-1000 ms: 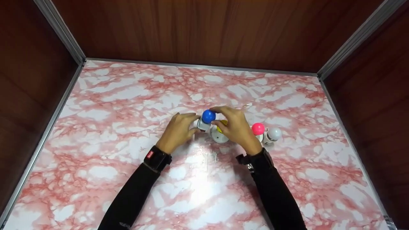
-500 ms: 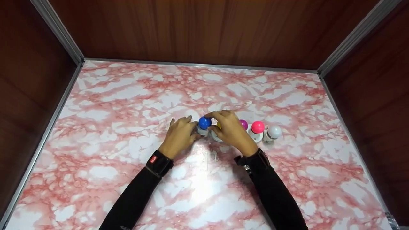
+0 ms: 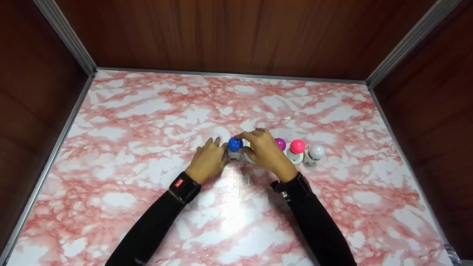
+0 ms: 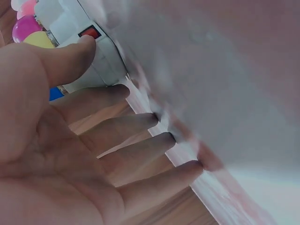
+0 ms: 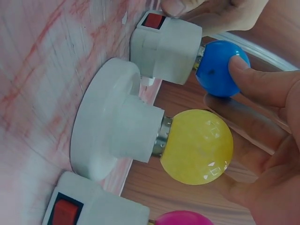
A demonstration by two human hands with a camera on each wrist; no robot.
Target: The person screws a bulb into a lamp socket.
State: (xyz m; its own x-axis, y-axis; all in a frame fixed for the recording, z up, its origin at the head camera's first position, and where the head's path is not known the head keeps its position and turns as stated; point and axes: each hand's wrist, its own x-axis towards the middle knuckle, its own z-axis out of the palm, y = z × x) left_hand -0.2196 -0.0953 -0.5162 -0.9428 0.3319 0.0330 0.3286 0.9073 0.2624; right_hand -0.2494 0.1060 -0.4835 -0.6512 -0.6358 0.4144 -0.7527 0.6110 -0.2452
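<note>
My right hand (image 3: 269,153) pinches a blue light bulb (image 5: 220,68) between thumb and forefinger. The bulb's metal cap sits in a boxy white bulb socket (image 5: 166,51) with a red switch. On the socket's other side my left hand (image 3: 207,159) holds it between thumb and forefinger. In the left wrist view the thumb touches the red switch (image 4: 90,33), while the other fingers spread towards the table. A yellow bulb (image 5: 197,147) in a round white holder (image 5: 105,122) stands right beside this socket, partly behind my right hand in the head view.
To the right stand a purple bulb (image 3: 281,143), a pink bulb (image 3: 297,146) and a white bulb (image 3: 316,152), each in a holder. They form a row with the blue and yellow ones. Brown wooden panels (image 3: 229,37) border the marbled table (image 3: 147,111).
Both hands have brought the blue bulb and its socket slightly left and nearer to me, into line with the row. The purple bulb, hidden earlier by my right hand, now shows.
</note>
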